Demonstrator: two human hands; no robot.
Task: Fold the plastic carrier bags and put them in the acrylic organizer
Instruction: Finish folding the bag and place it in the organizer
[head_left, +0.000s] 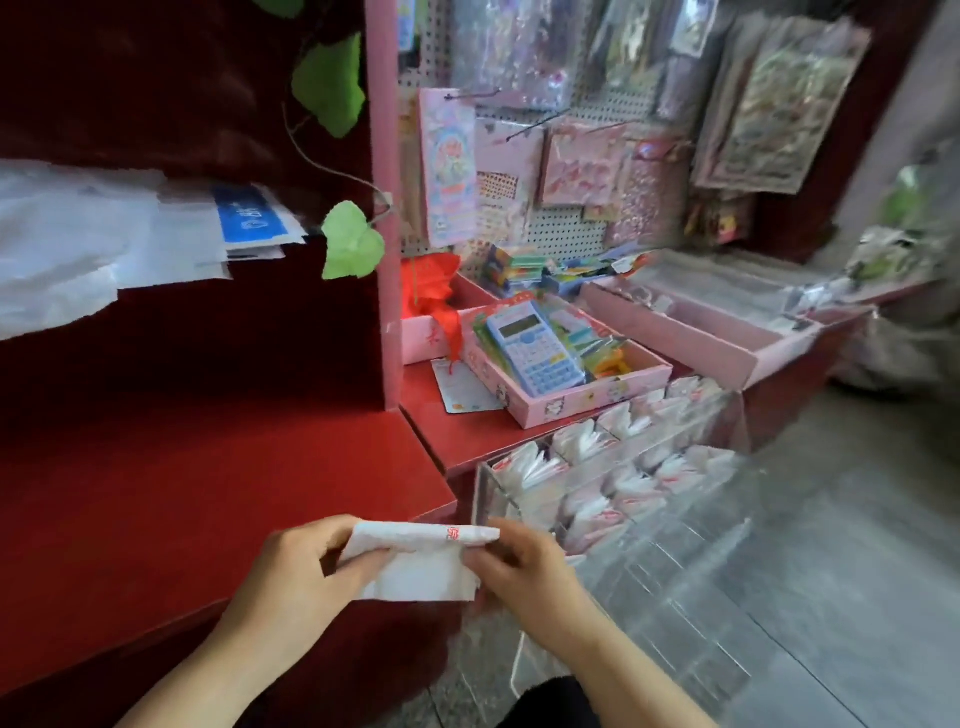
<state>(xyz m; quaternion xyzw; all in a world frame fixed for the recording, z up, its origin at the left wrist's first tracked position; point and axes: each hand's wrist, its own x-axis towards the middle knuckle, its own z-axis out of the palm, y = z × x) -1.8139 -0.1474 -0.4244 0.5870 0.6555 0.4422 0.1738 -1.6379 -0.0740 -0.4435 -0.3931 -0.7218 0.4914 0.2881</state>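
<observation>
Folded white carrier bag (415, 564) is held mid-air between both hands, just left of the acrylic organizer (649, 530). Left end is pinched by left hand (291, 577), right end by right hand (524, 571), fingers curled round it.

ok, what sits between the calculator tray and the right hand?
Head view: the acrylic organizer, its far compartments holding folded bags, between calculator tray and right hand.

Left hand (291, 566) and right hand (524, 571) pinch a folded white carrier bag (415, 564).
</observation>
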